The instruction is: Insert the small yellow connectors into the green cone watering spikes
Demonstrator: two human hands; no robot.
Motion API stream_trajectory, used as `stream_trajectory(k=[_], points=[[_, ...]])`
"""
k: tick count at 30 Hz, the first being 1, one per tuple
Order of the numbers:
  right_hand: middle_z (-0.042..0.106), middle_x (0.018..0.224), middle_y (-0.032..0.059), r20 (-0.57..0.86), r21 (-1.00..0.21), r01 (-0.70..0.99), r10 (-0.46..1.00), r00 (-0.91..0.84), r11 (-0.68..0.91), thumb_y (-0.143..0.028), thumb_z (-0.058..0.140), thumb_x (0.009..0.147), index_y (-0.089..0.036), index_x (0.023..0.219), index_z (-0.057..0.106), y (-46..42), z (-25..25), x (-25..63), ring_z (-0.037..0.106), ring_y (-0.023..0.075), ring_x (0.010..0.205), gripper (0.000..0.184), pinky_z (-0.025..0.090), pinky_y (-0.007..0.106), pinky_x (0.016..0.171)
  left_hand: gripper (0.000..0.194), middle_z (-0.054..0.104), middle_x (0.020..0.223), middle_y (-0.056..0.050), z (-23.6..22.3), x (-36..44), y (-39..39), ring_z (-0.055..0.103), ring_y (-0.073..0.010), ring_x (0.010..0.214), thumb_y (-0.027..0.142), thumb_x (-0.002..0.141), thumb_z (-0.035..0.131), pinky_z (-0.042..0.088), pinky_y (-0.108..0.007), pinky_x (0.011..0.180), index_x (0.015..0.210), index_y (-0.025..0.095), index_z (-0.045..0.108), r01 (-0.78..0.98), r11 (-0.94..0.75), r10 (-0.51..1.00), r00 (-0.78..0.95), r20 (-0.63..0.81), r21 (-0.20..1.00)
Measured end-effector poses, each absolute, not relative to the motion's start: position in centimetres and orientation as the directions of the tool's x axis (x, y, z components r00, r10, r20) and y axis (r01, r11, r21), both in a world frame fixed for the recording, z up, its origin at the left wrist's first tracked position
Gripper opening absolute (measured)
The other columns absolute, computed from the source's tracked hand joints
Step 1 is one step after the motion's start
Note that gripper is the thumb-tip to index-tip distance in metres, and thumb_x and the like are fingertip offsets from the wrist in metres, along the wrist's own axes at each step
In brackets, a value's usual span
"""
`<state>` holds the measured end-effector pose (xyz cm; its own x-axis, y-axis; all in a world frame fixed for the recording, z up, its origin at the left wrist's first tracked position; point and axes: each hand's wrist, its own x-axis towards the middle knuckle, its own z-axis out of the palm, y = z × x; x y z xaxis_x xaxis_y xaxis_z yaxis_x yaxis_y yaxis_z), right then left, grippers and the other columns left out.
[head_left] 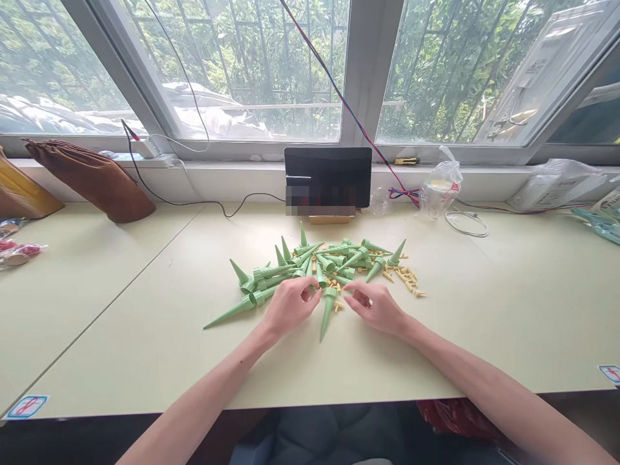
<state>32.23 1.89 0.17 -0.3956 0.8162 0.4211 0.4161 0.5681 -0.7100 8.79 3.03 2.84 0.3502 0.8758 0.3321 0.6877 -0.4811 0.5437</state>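
A pile of green plastic plant-watering spikes (276,272) lies across the middle of the table, with small yellow plastic valve pieces (409,281) among and beside them. My left hand (293,302) is at the pile's near edge, its fingers curled and the thumb and index fingertips slightly apart. Nothing shows between them. Opposite it, my right hand (376,305) has bent fingers with a small gap at the thumb, and no object is visible in it. Between both hands one green spike (328,315) lies with its tip towards me, next to a yellow piece (338,306).
Behind the pile stands a dark tablet (328,177) on a small stand. A brown bag (92,181) is at the back left, with a black cable (194,203) running from the power strip. A plastic-wrapped cup (440,190) and a coiled white cable (465,223) sit back right.
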Motion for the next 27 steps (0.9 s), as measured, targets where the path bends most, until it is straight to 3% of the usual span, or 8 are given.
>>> stream_trajectory(k=[3,10,19,27], points=[[0.059,0.065,-0.0025,0.358,-0.717,0.426,0.816,-0.453,0.551,-0.029,0.053,0.096,-0.015,0.122,0.058,1.74,-0.12,31.99,0.046,0.0102,0.05,0.03,0.04,0.023,0.053,0.008,0.051,0.058,0.005,2.71,9.01,2.76,0.048,-0.0119,0.053,0.02,0.087,0.058,0.036,-0.023,0.059,0.085,0.019,0.066,0.739,-0.472,0.881,0.366,0.301,0.481],[0.064,0.073,0.0008,0.31,-0.665,0.495,0.809,-0.499,0.559,-0.027,0.056,0.094,-0.013,0.129,0.058,1.56,0.0,31.87,0.049,0.011,0.054,0.037,0.042,0.023,0.056,0.013,0.064,0.066,0.001,2.85,9.16,2.8,0.057,-0.0157,0.059,0.018,0.091,0.056,0.037,-0.025,0.061,0.09,0.019,0.068,0.798,-0.453,0.892,0.397,0.217,0.397],[0.068,0.087,0.0029,0.323,-0.665,0.466,0.787,-0.526,0.584,-0.024,0.058,0.093,-0.016,0.134,0.054,1.4,0.33,31.79,0.044,0.0094,0.05,0.042,0.041,0.024,0.054,0.012,0.062,0.064,0.001,2.69,9.09,2.82,0.057,-0.0163,0.058,0.021,0.093,0.054,0.037,-0.026,0.06,0.088,0.019,0.065,0.8,-0.428,0.904,0.388,0.181,0.42],[0.067,0.087,0.0021,0.308,-0.707,0.441,0.801,-0.513,0.554,-0.023,0.056,0.093,-0.017,0.135,0.052,1.3,0.24,31.66,0.041,0.0086,0.049,0.044,0.04,0.024,0.051,0.012,0.052,0.058,0.005,2.83,9.17,2.62,0.047,-0.0133,0.052,0.025,0.095,0.053,0.036,-0.025,0.058,0.086,0.019,0.058,0.728,-0.438,0.899,0.35,0.264,0.528]])
